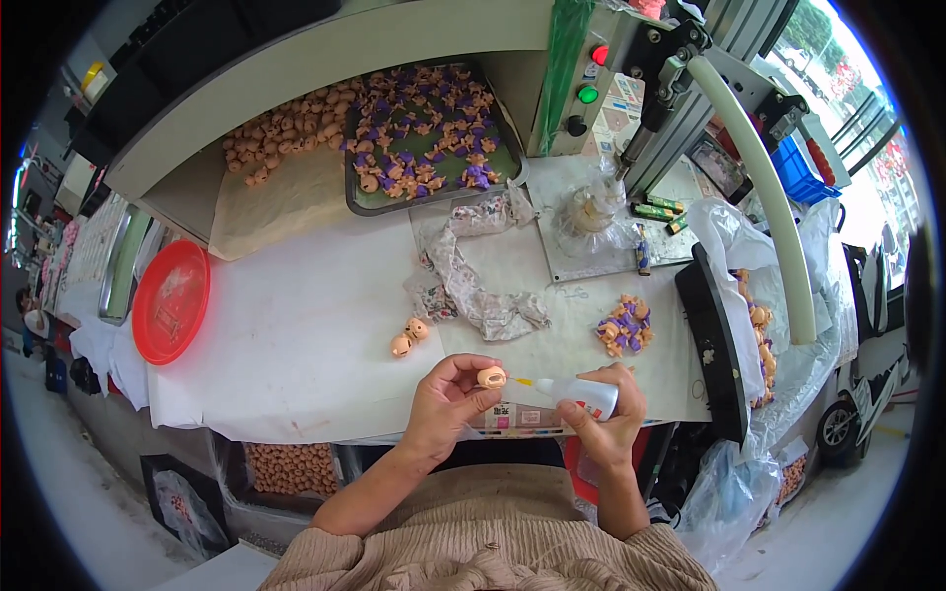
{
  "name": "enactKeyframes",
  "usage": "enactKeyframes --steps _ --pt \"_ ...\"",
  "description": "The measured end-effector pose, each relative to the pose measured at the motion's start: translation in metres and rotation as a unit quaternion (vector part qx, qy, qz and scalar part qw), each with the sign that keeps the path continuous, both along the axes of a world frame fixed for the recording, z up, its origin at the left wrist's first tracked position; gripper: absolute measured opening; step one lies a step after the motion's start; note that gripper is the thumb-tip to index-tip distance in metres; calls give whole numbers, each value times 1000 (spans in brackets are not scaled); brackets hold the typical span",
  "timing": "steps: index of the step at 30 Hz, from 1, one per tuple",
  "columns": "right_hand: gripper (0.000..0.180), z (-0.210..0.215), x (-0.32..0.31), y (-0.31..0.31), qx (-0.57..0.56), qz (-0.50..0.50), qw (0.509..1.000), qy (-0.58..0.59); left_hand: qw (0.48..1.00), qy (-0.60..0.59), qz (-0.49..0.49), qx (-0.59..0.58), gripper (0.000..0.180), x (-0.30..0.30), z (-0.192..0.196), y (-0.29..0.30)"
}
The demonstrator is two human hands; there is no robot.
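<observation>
Near the table's front edge, my left hand (pixel 440 406) pinches a small peach-coloured doll head (pixel 492 378) between thumb and fingers. A dark slot shows on the head's side. My right hand (pixel 613 419) is wrapped round a white squeeze bottle (pixel 583 395), tilted sideways. Its thin yellow nozzle points left, with the tip at or very near the doll head; I cannot tell if they touch. A few loose doll heads (pixel 408 338) lie beyond my left hand. Beyond my right hand sits a small heap of doll bodies (pixel 624 326) in purple.
A dark tray (pixel 357 204) of purple-clad dolls stands at the back beside piled doll heads (pixel 296 128). A crumpled floral cloth (pixel 468 281) lies mid-table. A red basin (pixel 172 303) is at left, a black bin (pixel 711 345) at right, below a machine with a green button (pixel 588 94).
</observation>
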State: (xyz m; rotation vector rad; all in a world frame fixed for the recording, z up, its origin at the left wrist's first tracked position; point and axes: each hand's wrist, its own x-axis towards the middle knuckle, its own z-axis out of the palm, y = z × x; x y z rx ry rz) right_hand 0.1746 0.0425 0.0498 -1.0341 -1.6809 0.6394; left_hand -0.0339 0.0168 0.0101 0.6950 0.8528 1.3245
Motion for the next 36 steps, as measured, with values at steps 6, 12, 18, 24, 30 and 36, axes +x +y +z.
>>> enactKeyframes --steps 6,12,18,24,30,36 --pt "32 -13 -15 13 -106 -22 991 85 999 -47 18 -5 31 -6 3 -2" --pt "32 -29 -41 43 -10 -51 999 -8 993 14 59 104 31 -11 4 0" --pt "30 -30 -58 50 -26 -60 992 -109 995 23 54 77 32 -22 -1 -10" --pt "28 -17 -4 62 141 -141 963 -183 998 -30 34 32 34 -23 -6 -13" --pt "22 3 26 59 30 -104 955 -277 999 -46 8 12 33 -15 -6 -14" --pt "21 7 29 67 40 -15 942 -332 999 -50 -11 5 33 -8 -9 -15"
